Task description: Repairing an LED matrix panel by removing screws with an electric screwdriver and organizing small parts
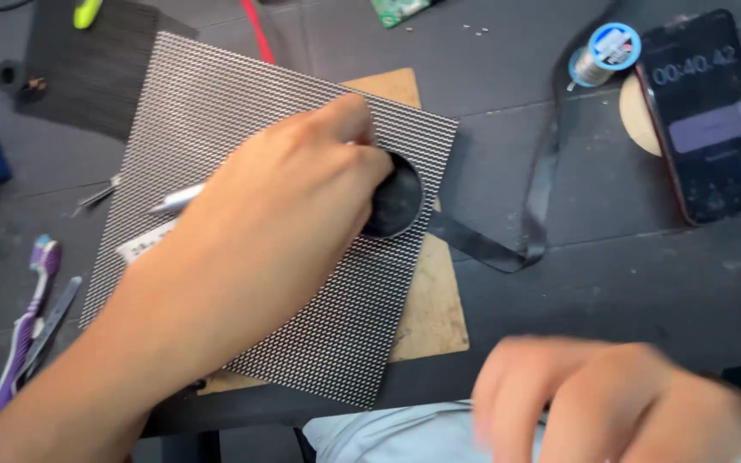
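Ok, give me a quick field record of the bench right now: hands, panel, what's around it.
left hand: on the dotted panel, pressing a black tape roll; grip closed around a silver pen-like tool
right hand: blurred, near the bench's front edge, holds nothing visible
dotted panel: tilted, lying on a brown board
tape strip: trails right from the roll
phone: upper right, screen lit
toothbrush: purple, far left
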